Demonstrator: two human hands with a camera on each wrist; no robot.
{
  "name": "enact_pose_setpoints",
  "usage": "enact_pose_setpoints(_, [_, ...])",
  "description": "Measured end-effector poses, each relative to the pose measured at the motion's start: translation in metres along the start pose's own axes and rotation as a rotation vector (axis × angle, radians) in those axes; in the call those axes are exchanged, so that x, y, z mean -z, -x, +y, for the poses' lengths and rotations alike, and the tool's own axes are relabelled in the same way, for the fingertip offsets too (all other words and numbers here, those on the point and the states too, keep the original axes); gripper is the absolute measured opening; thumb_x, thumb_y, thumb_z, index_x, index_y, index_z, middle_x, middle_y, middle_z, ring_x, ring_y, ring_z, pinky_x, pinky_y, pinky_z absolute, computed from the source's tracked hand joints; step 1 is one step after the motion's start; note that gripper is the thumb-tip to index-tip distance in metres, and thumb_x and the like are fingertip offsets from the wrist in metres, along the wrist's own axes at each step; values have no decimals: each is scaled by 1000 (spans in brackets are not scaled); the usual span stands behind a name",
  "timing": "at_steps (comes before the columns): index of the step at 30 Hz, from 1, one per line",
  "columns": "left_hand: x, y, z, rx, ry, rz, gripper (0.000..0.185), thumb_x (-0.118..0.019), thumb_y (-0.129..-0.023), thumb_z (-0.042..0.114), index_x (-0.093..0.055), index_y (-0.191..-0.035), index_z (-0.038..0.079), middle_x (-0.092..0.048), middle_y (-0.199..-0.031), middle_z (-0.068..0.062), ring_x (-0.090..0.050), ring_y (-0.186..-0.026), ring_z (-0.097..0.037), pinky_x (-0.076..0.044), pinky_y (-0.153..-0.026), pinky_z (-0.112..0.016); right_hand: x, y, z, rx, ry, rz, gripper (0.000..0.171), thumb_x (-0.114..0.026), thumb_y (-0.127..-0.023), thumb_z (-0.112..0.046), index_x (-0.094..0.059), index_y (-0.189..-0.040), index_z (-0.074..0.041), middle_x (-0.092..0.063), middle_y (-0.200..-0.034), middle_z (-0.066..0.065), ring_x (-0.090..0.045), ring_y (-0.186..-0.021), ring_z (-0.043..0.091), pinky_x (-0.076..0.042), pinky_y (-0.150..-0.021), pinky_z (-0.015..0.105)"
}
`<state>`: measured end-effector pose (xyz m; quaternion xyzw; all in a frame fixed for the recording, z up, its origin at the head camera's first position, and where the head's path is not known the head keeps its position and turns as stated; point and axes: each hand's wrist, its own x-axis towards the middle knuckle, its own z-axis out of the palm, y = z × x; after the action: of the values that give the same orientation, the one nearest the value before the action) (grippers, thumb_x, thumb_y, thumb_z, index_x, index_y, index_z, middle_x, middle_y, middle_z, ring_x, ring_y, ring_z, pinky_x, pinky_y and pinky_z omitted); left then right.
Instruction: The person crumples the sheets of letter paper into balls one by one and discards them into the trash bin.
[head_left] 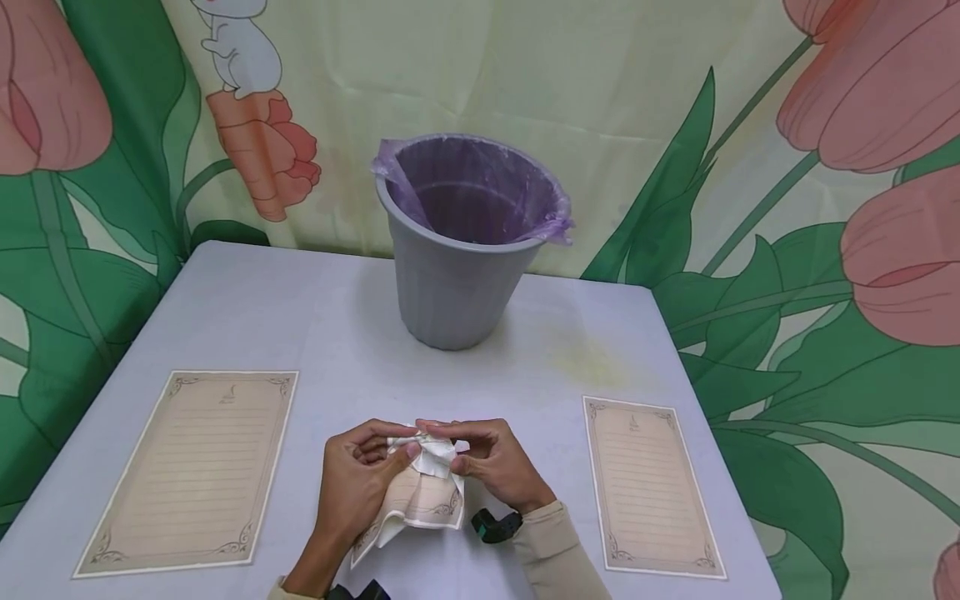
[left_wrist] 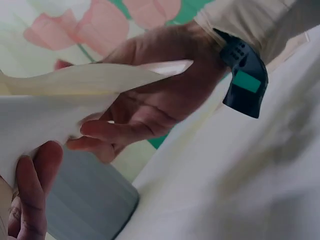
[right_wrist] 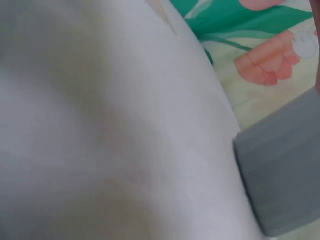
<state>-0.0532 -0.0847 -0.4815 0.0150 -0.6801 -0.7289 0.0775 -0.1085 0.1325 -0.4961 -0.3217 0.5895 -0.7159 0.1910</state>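
Low in the middle of the head view, both hands meet over the near edge of the desk [head_left: 315, 333] and hold one sheet of lined paper [head_left: 420, 496]. The left hand [head_left: 356, 483] curls its fingers and thumb round the sheet's upper left part; the right hand [head_left: 491, 462] pinches the crumpled top with bent fingers [left_wrist: 115, 131]. The top of the sheet is bunched into a white wad between the fingertips, while its lower part hangs flatter. Its long axis runs from the wad down toward the lower left of the frame, with a printed corner at lower right.

A grey bin [head_left: 457, 275] with a purple liner stands upright at the centre, well apart from the hands. Flat sheets lie at the left [head_left: 187, 471] and right [head_left: 648, 487].
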Motion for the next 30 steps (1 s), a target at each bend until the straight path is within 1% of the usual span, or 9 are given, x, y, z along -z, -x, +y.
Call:
enact_pose_setpoints(4, [1, -1, 0, 17, 20, -19, 16, -85, -86, -3, -78, -101, -3, -81, -88, -6, -76, -75, -14, -63, -67, -25, 5, 0, 5, -47, -56, -54, 79, -68, -91, -52, -58, -148, 2, -60, -154, 12, -54, -147, 27, -53, -113, 34])
enact_pose_setpoints(6, [2, -1, 0, 24, 24, -14, 16, -84, -86, -6, -78, -101, -3, -80, -86, -1, -76, -74, -13, -63, -67, -24, 5, 0, 6, -59, -63, -73, 81, -66, -91, -54, -56, -150, 0, -57, -158, 11, -52, -150, 27, -51, -116, 34])
enact_pose_setpoints(9, [4, -1, 0, 22, 36, 6, 16, -84, -86, -6, -78, -101, -5, -81, -88, 0, -76, -75, -13, -63, -67, -24, 1, -2, 7, -64, -51, -76, 79, -66, -93, -53, -55, -151, -1, -53, -160, 12, -50, -151, 28, -50, -116, 34])
enact_pose_setpoints(13, [3, -2, 2, 20, 67, 31, 19, -86, -85, -3, -77, -102, -7, -82, -92, -5, -77, -77, -14, -64, -69, -23, -4, -2, 7, -58, -14, -3, 77, -68, -93, -51, -58, -148, 1, -58, -155, 14, -59, -143, 24, -55, -110, 32])
enact_pose_setpoints(17, [2, -2, 2, 29, 82, 47, 20, -86, -85, -4, -77, -103, -8, -81, -94, -6, -79, -81, -16, -65, -73, -25, -11, -1, 10, -7, 6, 97, 75, -70, -92, -46, -61, -140, 11, -68, -143, 13, -69, -129, 17, -60, -101, 29])
enact_pose_setpoints(20, [1, -2, 2, 35, 74, 62, 19, -85, -86, -4, -77, -103, -8, -80, -95, -5, -79, -83, -16, -65, -74, -25, -17, -3, 11, 47, 9, 141, 69, -73, -93, -37, -61, -133, 18, -73, -136, 5, -71, -125, 15, -60, -98, 27])
enact_pose_setpoints(23, [-1, -2, 0, 39, 71, 84, 18, -85, -86, -5, -78, -102, -7, -79, -96, -5, -79, -80, -15, -64, -72, -24, -22, -5, 10, 96, 28, 191, 53, -76, -95, -22, -64, -126, 21, -77, -128, 0, -72, -122, 15, -60, -99, 27])
enact_pose_setpoints(27, [-3, -1, -1, 52, 68, 106, 17, -84, -87, -4, -78, -102, -7, -80, -97, -6, -78, -79, -15, -64, -70, -23, -28, -7, 9, 131, 89, 280, 34, -75, -96, -5, -70, -120, 19, -77, -121, 18, -75, -117, 18, -61, -98, 30])
enact_pose_setpoints(30, [-4, -1, -1, 73, 70, 99, 18, -84, -88, -2, -78, -105, -5, -80, -102, -11, -80, -82, -15, -64, -71, -24, -31, -7, 8, 134, 122, 313, 29, -73, -97, -1, -72, -120, 16, -74, -118, 30, -76, -115, 19, -62, -95, 30])
